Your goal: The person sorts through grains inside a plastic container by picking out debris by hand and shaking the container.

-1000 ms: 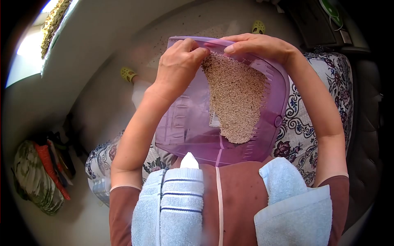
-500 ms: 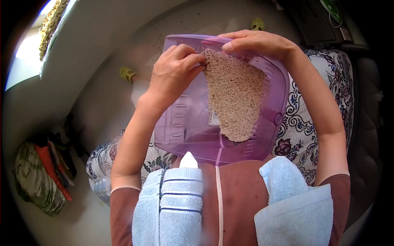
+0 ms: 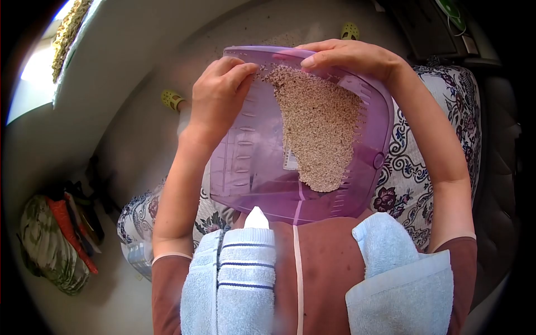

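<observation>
A translucent purple plastic tray [image 3: 262, 167] rests across my lap, with a heap of small beige grains [image 3: 321, 128] spread over its middle and right. My right hand [image 3: 346, 56] grips the far rim, thumb on the inner side and fingers over the edge. Close to the far left corner of the tray, my left hand [image 3: 220, 97] is pinched together, thumb against forefinger. Some darker bits lie among loose grains just right of those fingertips. Whatever the pinch holds is too small to make out.
Patterned fabric [image 3: 416, 151] covers the seat beneath me. Yellow-green clogs [image 3: 172, 100] show on the floor, where scattered bits lie beyond the tray. A camouflage bag [image 3: 53, 245] stands at left. Light blue towels [image 3: 245, 279] hang over my chest.
My left hand has moved left from the heap's upper edge toward the tray's corner. Some grains now trail leftward at the top of the heap. My right hand keeps its grip.
</observation>
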